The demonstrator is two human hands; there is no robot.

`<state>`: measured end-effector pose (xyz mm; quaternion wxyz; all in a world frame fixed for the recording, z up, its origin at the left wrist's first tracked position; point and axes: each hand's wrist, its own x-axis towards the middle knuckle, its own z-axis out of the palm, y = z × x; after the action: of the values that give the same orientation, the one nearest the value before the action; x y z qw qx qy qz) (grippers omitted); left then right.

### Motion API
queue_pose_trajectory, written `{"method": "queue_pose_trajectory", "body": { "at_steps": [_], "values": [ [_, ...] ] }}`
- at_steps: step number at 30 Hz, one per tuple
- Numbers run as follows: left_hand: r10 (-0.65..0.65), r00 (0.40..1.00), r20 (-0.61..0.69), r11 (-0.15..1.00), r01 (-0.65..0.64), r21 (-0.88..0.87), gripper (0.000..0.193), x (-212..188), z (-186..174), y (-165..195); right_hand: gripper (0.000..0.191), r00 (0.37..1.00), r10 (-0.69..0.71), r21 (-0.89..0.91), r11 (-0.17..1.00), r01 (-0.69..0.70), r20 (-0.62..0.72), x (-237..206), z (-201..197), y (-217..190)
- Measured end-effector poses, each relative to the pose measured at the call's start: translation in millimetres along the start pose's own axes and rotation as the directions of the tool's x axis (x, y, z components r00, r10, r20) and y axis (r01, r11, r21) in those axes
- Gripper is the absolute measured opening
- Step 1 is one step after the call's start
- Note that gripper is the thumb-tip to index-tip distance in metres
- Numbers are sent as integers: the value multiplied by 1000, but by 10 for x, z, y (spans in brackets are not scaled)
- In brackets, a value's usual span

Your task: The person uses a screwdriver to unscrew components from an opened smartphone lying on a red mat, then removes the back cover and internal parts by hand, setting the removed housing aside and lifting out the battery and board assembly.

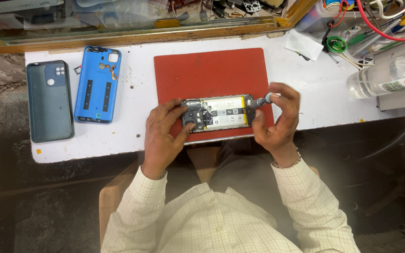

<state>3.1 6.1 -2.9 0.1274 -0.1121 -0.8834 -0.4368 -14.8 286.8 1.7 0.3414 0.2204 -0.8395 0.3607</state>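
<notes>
Your opened phone (216,113) lies at the lower middle of the frame, on the red mat (212,70), near the mat's lower edge and close to your body. Its long axis runs left to right across the frame; the circuit-board end points left and the end by the battery (226,112) points right, with the inner side facing up.

Your left hand (162,136) closes its grip around the phone's left end, thumb on the lower edge and fingers on the upper one, which looks meant to keep the body from sliding on the mat. Your right hand (277,119) pinches a small screwdriver (260,101) between thumb and fingertips; the tool lies almost along the phone's axis, its tip at the upper right corner.

The blue back cover (98,84) and the dark case (49,100) sit side by side on the white counter (315,93) at the left of the frame, well apart from your hands, likely parked out of the way. A clear bottle (385,75) lies on its side at the right.
</notes>
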Motion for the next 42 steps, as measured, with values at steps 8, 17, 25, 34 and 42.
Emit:
{"method": "queue_pose_trajectory", "body": {
  "at_steps": [8, 17, 25, 34, 42],
  "values": [
    [1, 1000, 0, 1000, -1, 2, 40, 3, -4, -5, 59, 996, 87, 171, 981, -88, 10, -9, 11, -32],
    [-2, 1000, 2, 1000, 2, 1, 39, 9, -6, 1, 57, 995, 94, 265, 959, -96, 20, -62, -51, -88],
    [80, 993, -83, 995, -75, 67, 36, 8, 113, 224, 66, 976, 211, 429, 887, -169, -51, -92, -142, -152],
    [28, 999, 35, 964, -17, -266, 28, 177, 335, 708, 65, 918, 391, 680, 691, -244, -67, -135, -146, -261],
    [-7, 998, 57, 911, 30, -412, 10, 243, 419, 772, 65, 913, 406, 715, 652, -254, -46, -129, -126, -304]
  ]
}}
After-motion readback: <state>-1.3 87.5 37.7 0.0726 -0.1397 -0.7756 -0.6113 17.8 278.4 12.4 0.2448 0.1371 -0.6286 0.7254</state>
